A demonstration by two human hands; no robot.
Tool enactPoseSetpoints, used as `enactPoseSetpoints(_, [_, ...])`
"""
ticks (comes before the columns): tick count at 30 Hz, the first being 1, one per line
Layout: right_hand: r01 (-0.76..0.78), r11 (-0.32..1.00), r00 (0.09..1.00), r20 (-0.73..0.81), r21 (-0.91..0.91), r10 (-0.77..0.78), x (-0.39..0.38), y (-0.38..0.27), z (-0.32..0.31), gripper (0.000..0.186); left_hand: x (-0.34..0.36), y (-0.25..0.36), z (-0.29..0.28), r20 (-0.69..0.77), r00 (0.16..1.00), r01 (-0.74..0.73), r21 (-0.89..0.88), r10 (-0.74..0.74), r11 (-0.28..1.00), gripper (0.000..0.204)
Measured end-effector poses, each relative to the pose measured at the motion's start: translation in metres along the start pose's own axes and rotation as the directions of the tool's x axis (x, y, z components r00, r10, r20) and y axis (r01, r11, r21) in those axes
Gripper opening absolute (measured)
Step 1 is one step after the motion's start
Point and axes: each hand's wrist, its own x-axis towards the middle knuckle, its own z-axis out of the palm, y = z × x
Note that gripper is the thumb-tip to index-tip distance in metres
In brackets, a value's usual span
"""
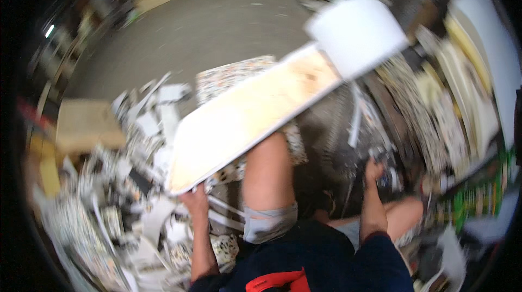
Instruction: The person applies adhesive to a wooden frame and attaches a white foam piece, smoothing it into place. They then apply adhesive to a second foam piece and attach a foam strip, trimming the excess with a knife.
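Observation:
A long pale board with white edges slants across the view in front of me, a white piece at its far upper end. My left hand grips the board's lower left end. Beyond the board lies a speckled foam slab. My right hand, low on the right, is closed on a dark and silvery object that is too blurred to name, apart from the board. My bare knee is under the board's lower edge.
White and speckled scraps heap at the left beside a tan block. Stacked foam sheets stand along the right, with a green patterned package below them. A grey concrete floor stretches beyond, with more piled pieces at its back.

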Motion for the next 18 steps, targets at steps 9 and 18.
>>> enactPoseSetpoints(9, [0.348, 0.904, 0.921, 0.091, 0.248, -0.379, -0.007, -0.088, -0.138, 0.067, 0.005, 0.034, 0.014, 0.034, 0.994, 0.107, -0.187, -0.103, 0.977, 0.074])
enactPoseSetpoints(18, [0.358, 0.515, 0.524, 0.288, 0.779, -0.801, -0.19, -0.248, -0.317, 0.037, -0.009, 0.018, 0.021, 0.009, 0.991, 0.132, -0.252, -0.134, 0.959, 0.077])
